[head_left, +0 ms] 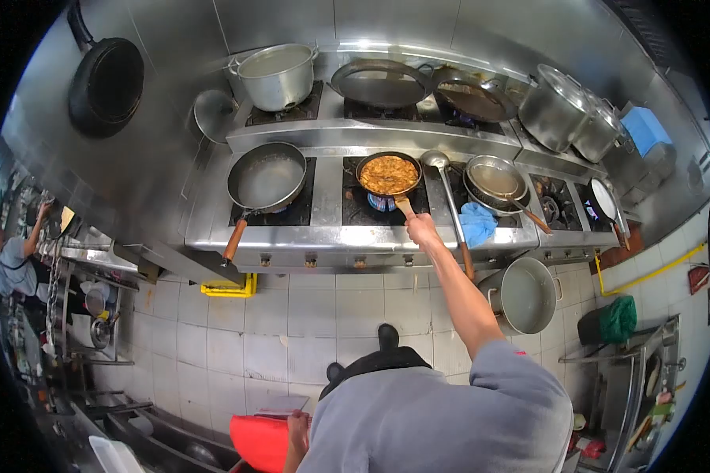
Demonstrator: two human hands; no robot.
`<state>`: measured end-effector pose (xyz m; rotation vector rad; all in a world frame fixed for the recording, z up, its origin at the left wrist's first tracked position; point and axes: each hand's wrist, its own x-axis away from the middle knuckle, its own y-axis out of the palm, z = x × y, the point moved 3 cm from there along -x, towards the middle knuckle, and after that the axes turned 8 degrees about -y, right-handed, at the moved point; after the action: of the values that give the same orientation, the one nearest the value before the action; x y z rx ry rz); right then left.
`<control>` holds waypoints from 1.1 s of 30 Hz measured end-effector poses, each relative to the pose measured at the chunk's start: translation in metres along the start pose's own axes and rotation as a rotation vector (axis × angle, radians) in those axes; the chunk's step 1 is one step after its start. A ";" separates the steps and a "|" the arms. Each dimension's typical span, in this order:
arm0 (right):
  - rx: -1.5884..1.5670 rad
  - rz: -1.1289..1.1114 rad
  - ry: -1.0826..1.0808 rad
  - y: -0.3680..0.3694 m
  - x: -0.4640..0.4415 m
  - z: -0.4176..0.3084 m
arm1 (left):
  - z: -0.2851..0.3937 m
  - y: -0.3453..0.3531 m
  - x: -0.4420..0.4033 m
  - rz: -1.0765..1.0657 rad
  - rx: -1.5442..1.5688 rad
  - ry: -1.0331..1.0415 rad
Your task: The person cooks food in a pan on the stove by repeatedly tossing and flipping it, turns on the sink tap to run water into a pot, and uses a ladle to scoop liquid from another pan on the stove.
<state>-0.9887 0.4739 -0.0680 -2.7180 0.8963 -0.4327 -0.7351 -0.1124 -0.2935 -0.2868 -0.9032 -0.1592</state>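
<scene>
Over a blue flame (pixel 382 204) on the stove (pixel 323 234), beside a ladle (pixel 453 197), a small pan (pixel 389 195) of brown food (pixel 389 173) is held by its handle (pixel 404 206) in the right grip (pixel 421 229). Whether the left grip (pixel 298 428), near a red thing (pixel 259 443), is closed cannot be told.

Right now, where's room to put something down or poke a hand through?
The stove's front edge is bare between the left wooden handle and the right hand, maybe hot. Floor tiles between stove and boots are bare too. Right of that hand is crowded: ladle, blue cloth, stacked pans.
</scene>
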 end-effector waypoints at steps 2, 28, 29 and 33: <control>0.049 0.062 -0.113 -0.009 -0.002 -0.019 | -0.042 -0.006 -0.039 -0.023 -0.037 0.013; -0.082 0.059 -0.129 0.010 0.000 0.042 | -0.005 0.011 0.008 0.159 -0.323 0.059; -0.081 0.052 -0.120 0.016 -0.005 0.056 | -0.009 0.010 0.012 0.292 -0.372 -0.038; -0.168 -0.004 -0.039 0.038 -0.009 0.092 | -0.001 0.005 0.024 0.052 -0.275 -0.079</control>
<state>-0.9842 0.4624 -0.1670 -2.8688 0.9570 -0.3170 -0.7187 -0.1079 -0.2763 -0.5752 -0.9519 -0.2256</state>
